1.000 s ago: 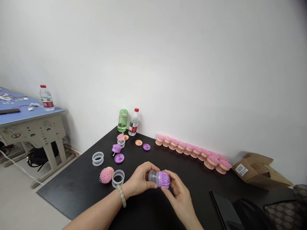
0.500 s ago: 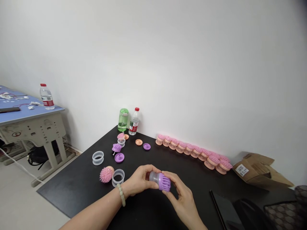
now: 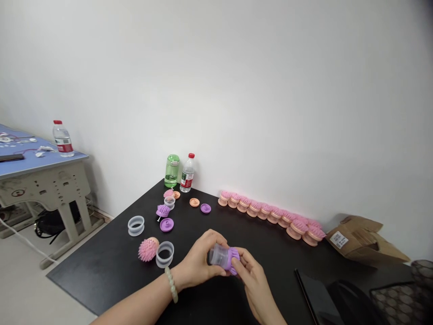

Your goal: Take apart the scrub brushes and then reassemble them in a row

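My left hand (image 3: 198,259) and my right hand (image 3: 252,280) hold a clear plastic cylinder (image 3: 216,256) joined to a purple bristled brush head (image 3: 233,261) above the black table. My left fingers wrap the clear part, and my right fingers press on the purple bristles. A pale green bead bracelet (image 3: 171,284) circles my left wrist. Just left of that hand lie a clear ring (image 3: 164,254) and a pink spiked brush head (image 3: 148,249). Another clear ring (image 3: 135,225), a purple disc (image 3: 166,225) and a purple brush head (image 3: 163,211) lie farther off.
A long row of pink-and-peach massage brushes (image 3: 267,210) lines the wall edge of the black table (image 3: 101,275). A green bottle (image 3: 172,171) and a water bottle (image 3: 187,174) stand in the corner. A cardboard box (image 3: 361,241) sits at right, near a dark flat device (image 3: 314,293).
My hands have lowered the piece slightly and turned it, with the clear part now tilted toward me. My right fingers have shifted onto the purple bristles. The whole view has tilted slightly.
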Motion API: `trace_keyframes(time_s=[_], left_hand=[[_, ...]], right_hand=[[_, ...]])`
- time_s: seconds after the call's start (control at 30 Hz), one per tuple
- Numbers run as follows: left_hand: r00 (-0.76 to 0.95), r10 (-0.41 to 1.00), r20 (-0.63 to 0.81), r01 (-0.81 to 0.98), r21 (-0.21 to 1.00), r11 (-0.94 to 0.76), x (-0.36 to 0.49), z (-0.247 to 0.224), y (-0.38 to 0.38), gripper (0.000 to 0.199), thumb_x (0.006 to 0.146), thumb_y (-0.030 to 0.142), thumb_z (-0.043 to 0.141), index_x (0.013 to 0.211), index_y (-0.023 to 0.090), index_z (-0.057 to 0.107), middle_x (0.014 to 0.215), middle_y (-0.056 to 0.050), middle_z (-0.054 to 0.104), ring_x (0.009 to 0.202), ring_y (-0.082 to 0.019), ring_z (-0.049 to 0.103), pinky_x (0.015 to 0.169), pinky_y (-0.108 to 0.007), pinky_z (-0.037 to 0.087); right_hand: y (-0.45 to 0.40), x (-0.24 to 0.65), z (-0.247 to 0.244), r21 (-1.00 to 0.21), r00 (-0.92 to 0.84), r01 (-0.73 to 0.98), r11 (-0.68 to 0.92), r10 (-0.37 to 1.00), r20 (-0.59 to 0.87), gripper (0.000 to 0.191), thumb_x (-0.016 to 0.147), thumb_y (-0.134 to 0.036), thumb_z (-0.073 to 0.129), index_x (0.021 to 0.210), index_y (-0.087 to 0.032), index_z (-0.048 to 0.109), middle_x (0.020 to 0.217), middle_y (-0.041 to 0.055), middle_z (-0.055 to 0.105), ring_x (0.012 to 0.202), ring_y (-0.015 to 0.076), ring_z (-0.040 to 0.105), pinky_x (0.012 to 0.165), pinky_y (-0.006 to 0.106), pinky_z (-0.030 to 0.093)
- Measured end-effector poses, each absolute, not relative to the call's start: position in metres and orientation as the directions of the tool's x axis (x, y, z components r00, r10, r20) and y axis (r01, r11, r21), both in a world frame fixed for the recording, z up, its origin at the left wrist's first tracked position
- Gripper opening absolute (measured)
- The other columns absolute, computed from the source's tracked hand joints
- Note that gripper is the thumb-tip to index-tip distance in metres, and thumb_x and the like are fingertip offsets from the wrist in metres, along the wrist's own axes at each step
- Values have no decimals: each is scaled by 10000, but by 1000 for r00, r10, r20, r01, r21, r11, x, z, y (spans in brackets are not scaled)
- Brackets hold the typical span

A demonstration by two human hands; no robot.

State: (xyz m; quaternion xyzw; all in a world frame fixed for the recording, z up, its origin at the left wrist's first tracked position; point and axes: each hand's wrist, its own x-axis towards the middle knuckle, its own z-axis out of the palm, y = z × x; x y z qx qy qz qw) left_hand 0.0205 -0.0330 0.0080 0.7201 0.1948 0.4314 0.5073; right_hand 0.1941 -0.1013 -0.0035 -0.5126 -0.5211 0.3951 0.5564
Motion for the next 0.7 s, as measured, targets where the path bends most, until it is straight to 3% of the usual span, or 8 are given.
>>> trace_keyframes(time_s=[0.13, 0.27, 0.33, 0.4, 0.47, 0.57, 0.63, 0.7], left_hand=[[525, 793, 308, -149, 951, -270, 19, 5, -31, 579, 735, 469, 781, 1205, 222, 550, 1184, -86, 551, 1094, -261, 529, 864, -347, 453], [539, 840, 62, -29, 998, -55, 20, 5, -29, 522, 891, 673, 458, 921, 165, 577, 847, -33, 577, 777, -187, 559, 665, -296, 420], [565, 825, -8, -22, 999, 25, 21, 7, -30, 525, 880, 684, 470, 813, 170, 547, 735, -2, 543, 679, -161, 540, 608, -277, 379], [578, 815, 39, -80, 997, 9, 22, 10, -31, 465, 814, 626, 630, 866, 167, 577, 747, 5, 555, 679, -154, 531, 613, -268, 370], [569, 801, 186, -120, 982, -144, 20, 13, -32, 443, 706, 511, 799, 936, 172, 630, 840, -10, 582, 764, -170, 535, 681, -276, 395], [575, 730, 368, -178, 928, -328, 18, 15, -32, 566, 591, 399, 907, 1062, 207, 661, 1077, -60, 584, 986, -237, 539, 842, -316, 421], [575, 741, 347, -235, 937, -257, 18, 14, -32, 735, 611, 438, 893, 1246, 244, 580, 1239, -91, 532, 1109, -266, 507, 895, -337, 423], [546, 805, 233, -206, 968, -141, 18, 11, -31, 702, 709, 559, 790, 1275, 228, 540, 1218, -98, 542, 1056, -245, 522, 847, -331, 432]], right_hand=[[-103, 191, 1, -988, 138, -18, 152, 979, 148, 373, 798, -505, 754, 984, -187, 696, 897, 81, 714, 785, 220, 646, 701, 314, 537], [-101, 195, -2, -986, 177, 11, 166, 970, 166, 438, 737, -501, 807, 1030, -197, 692, 968, 98, 728, 905, 272, 683, 786, 353, 562], [-98, 197, -5, -983, 193, 29, 180, 964, 182, 450, 722, -506, 817, 1030, -202, 695, 981, 97, 729, 935, 283, 688, 817, 365, 565], [-96, 198, -7, -981, 186, 43, 188, 963, 193, 439, 745, -521, 794, 1034, -206, 696, 974, 92, 726, 900, 272, 689, 794, 363, 573], [-94, 199, -7, -981, 176, 45, 189, 965, 194, 413, 778, -532, 760, 1022, -203, 702, 924, 82, 722, 810, 245, 679, 732, 346, 575], [-95, 199, -5, -981, 180, 21, 191, 965, 192, 393, 796, -532, 742, 994, -194, 710, 882, 82, 723, 755, 229, 666, 690, 332, 570], [-97, 198, -3, -980, 196, 10, 200, 961, 197, 409, 788, -531, 751, 1013, -193, 708, 929, 97, 732, 817, 251, 684, 717, 340, 577], [-98, 199, -4, -977, 206, 15, 214, 955, 213, 435, 773, -529, 767, 1049, -200, 699, 985, 108, 738, 909, 279, 699, 782, 358, 581]])
